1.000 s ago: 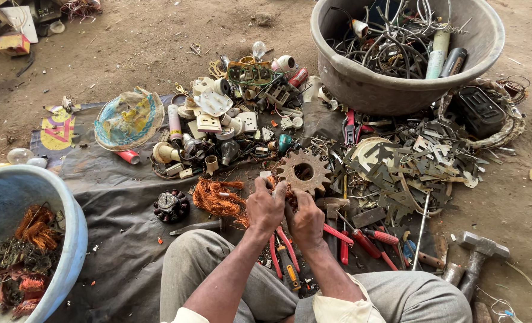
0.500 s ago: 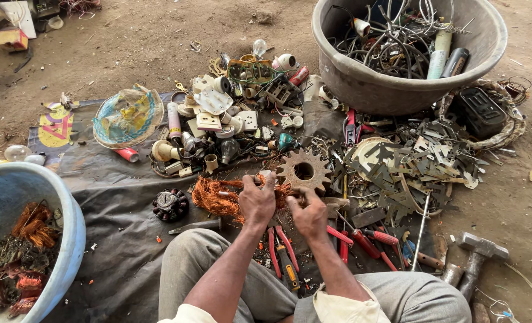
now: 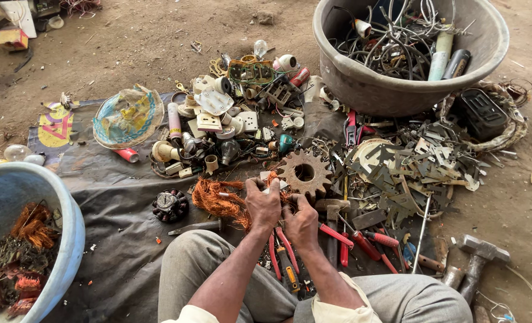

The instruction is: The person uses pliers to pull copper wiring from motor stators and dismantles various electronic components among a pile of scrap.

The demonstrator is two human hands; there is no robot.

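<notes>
My left hand (image 3: 262,202) and my right hand (image 3: 300,220) are close together over a dark sheet (image 3: 116,197), just above my knees. The left hand grips a small pale part at the end of a tangle of copper wire (image 3: 218,200) that spreads out to the left. The right hand presses against the same bundle from the right; what its fingers hold is hidden. A rusty toothed gear (image 3: 305,173) lies just beyond both hands.
Red-handled pliers and screwdrivers (image 3: 349,239) lie by my right knee, hammers (image 3: 475,257) further right. A blue tub (image 3: 50,197) with copper scrap stands at left, a grey tub (image 3: 361,90) of wires at back right. Switches, sockets and metal plates (image 3: 421,161) litter the sheet.
Both hands have shifted slightly toward me and the copper wire has been pulled further out to the left of the left hand.
</notes>
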